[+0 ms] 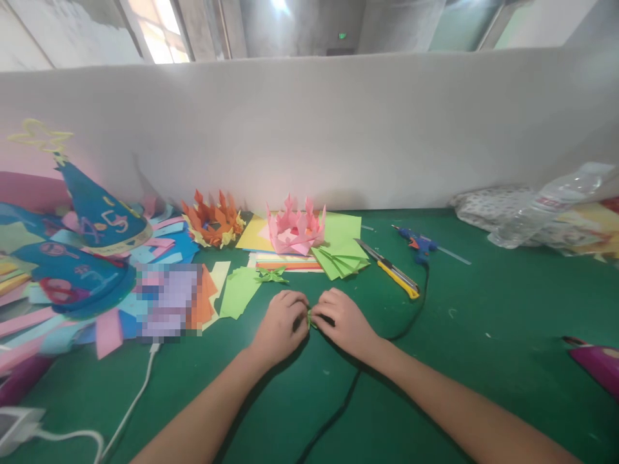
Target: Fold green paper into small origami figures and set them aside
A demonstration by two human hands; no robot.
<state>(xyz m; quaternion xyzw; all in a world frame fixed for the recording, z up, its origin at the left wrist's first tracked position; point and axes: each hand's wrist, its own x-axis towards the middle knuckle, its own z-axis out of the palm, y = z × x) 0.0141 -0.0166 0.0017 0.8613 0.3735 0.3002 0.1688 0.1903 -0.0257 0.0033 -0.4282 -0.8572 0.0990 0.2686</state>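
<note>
My left hand and my right hand meet low over the green table, fingers pinched on a small folded piece of green paper. Most of that piece is hidden by my fingers. Just beyond my left hand lies a folded green paper shape, beside flat light green sheets. Past my right hand is a fanned stack of green paper. A pink folded-paper crown stands behind it, with an orange paper crown to its left.
A yellow utility knife and a blue glue gun with a black cord lie to the right. Blue paper hats and paper strips crowd the left, near a white cable. A plastic bottle leans at the far right.
</note>
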